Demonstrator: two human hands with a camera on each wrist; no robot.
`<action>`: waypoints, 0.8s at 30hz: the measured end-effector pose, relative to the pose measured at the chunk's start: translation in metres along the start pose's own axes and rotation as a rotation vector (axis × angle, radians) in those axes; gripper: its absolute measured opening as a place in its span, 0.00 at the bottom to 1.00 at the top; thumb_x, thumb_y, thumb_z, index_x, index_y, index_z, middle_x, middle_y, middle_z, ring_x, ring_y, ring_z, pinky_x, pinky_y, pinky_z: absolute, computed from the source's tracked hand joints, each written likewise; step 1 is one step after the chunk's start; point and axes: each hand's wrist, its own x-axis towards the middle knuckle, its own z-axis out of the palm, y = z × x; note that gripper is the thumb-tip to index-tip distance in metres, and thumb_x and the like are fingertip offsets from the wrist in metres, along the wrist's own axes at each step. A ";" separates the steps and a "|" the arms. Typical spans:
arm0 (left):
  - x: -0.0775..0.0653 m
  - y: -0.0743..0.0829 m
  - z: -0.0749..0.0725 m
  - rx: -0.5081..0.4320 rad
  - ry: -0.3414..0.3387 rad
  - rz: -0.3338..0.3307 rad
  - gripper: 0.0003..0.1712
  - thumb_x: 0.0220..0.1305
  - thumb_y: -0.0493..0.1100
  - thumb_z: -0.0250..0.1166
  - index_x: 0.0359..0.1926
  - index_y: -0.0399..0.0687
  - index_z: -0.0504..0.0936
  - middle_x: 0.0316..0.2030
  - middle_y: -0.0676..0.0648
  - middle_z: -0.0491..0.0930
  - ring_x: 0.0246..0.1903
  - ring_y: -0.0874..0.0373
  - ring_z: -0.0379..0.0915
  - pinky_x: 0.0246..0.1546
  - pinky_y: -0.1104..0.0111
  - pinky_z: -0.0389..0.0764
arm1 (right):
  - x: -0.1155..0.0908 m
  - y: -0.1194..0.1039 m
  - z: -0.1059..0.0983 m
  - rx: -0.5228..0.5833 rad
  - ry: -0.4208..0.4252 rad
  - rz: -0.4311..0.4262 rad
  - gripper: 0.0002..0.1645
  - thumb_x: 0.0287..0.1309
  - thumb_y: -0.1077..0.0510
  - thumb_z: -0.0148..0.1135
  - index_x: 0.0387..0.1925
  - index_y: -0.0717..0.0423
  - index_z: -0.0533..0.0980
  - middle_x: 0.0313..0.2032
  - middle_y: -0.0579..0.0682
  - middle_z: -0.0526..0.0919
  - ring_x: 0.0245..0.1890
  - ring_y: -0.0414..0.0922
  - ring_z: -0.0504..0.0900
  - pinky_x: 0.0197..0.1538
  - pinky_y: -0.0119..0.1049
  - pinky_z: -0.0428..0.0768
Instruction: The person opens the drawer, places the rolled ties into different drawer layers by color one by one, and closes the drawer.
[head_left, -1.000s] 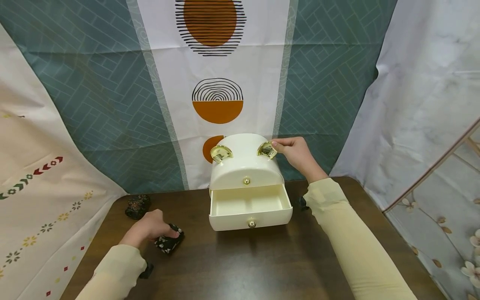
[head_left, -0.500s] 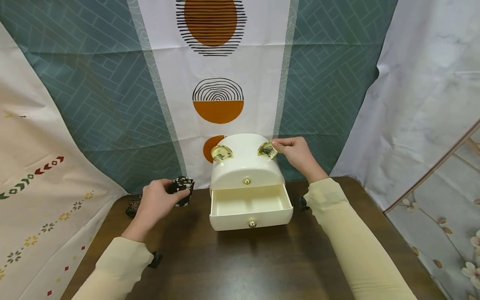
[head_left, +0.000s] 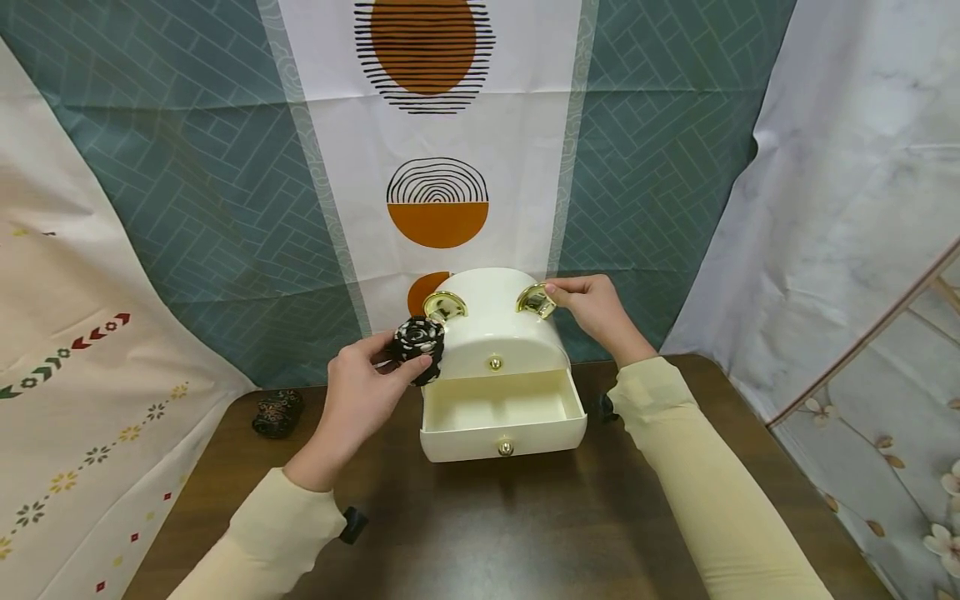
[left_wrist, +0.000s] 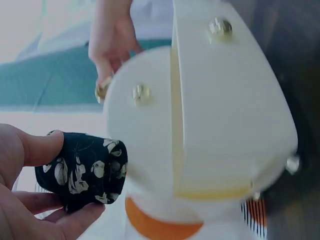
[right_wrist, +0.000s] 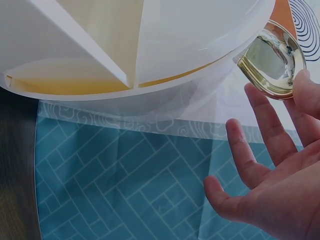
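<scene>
In the head view my left hand (head_left: 363, 400) holds a rolled-up black cloth (head_left: 418, 346) patterned with white flowers, its spiral end facing up. The roll (left_wrist: 85, 170) is gripped between thumb and fingers in the left wrist view, close by the box front. A cream two-drawer box (head_left: 487, 333) with a rounded top stands at the table's back. Its lower drawer (head_left: 501, 442) is pulled out with nothing in it; the upper one is closed. My right hand (head_left: 596, 308) pinches the right gold ear (right_wrist: 275, 60) of the box between thumb and fingers, the other fingers spread.
A second dark patterned roll (head_left: 278, 413) lies at the table's back left. The brown table (head_left: 525, 533) reaches back to a hanging curtain (head_left: 465, 125). Another gold ear (head_left: 445, 306) sits on the box's left side, close to the held cloth.
My left hand has lifted the rolled cloth off the table and carried it right and upward to the box's left front. The right hand stays on the gold ear.
</scene>
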 end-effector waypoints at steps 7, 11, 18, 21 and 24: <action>-0.008 0.020 0.020 -0.088 -0.125 -0.036 0.23 0.48 0.57 0.73 0.46 0.58 0.83 0.36 0.53 0.85 0.33 0.63 0.83 0.35 0.69 0.82 | 0.000 0.001 -0.001 0.001 0.004 -0.006 0.23 0.58 0.44 0.61 0.50 0.51 0.80 0.53 0.52 0.81 0.61 0.49 0.72 0.63 0.50 0.68; -0.011 0.026 0.030 -0.156 -0.180 -0.038 0.20 0.48 0.54 0.73 0.43 0.55 0.84 0.35 0.53 0.85 0.33 0.62 0.83 0.34 0.69 0.82 | 0.000 0.000 0.000 0.008 0.001 -0.001 0.22 0.58 0.44 0.61 0.49 0.50 0.80 0.53 0.51 0.81 0.61 0.48 0.72 0.63 0.49 0.68; -0.014 0.029 0.046 -0.210 -0.244 -0.080 0.23 0.46 0.50 0.75 0.45 0.50 0.84 0.38 0.53 0.84 0.35 0.61 0.83 0.34 0.69 0.82 | 0.001 0.001 -0.001 0.004 0.003 0.003 0.21 0.58 0.44 0.61 0.49 0.50 0.81 0.53 0.51 0.81 0.60 0.48 0.73 0.63 0.49 0.69; -0.015 0.027 0.052 -0.223 -0.269 -0.086 0.21 0.44 0.49 0.76 0.42 0.52 0.84 0.35 0.54 0.85 0.34 0.62 0.83 0.33 0.69 0.82 | 0.001 0.001 -0.001 0.000 -0.001 0.002 0.22 0.58 0.43 0.61 0.49 0.49 0.80 0.53 0.51 0.80 0.61 0.49 0.72 0.63 0.50 0.69; -0.017 0.024 0.057 -0.218 -0.289 -0.079 0.20 0.43 0.48 0.77 0.41 0.53 0.85 0.34 0.54 0.85 0.33 0.63 0.83 0.32 0.71 0.82 | 0.000 0.001 -0.001 0.003 -0.002 0.008 0.22 0.58 0.43 0.61 0.50 0.49 0.80 0.54 0.51 0.80 0.61 0.49 0.72 0.63 0.50 0.69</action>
